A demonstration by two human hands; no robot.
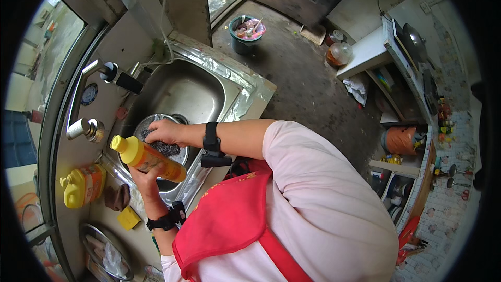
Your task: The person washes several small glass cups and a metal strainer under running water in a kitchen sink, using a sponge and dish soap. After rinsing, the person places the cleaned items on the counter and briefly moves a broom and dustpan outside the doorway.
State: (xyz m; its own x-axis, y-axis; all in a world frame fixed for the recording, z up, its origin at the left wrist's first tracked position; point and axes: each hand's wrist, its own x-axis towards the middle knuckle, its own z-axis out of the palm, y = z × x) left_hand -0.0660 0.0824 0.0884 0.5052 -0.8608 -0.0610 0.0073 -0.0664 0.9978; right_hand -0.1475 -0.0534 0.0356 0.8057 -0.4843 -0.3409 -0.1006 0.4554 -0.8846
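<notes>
My left hand (pixel 146 178) is closed around a yellow plastic bottle (pixel 156 160) with a yellow cap, held tilted over the near end of the stainless steel sink (pixel 184 90). My right hand (pixel 166 132) reaches into a round metal basin (pixel 182 156) in the sink, its fingers on a dark grey, fuzzy-looking scouring pad or cloth (pixel 168 149); which of these it is, I cannot tell. Whitish, wet-looking matter shows in the basin. The bottle hides part of the basin and its contents. A faucet (pixel 78 94) rises on the far left of the sink.
Left of the sink stand a yellow jug (pixel 84 186), a dark cloth (pixel 117 197), a yellow sponge (pixel 128 218) and a metal tray (pixel 105 252) with a plastic bag. Foil lines the sink's edge (pixel 242 96). A green bin (pixel 244 43) of refuse stands on the floor beyond.
</notes>
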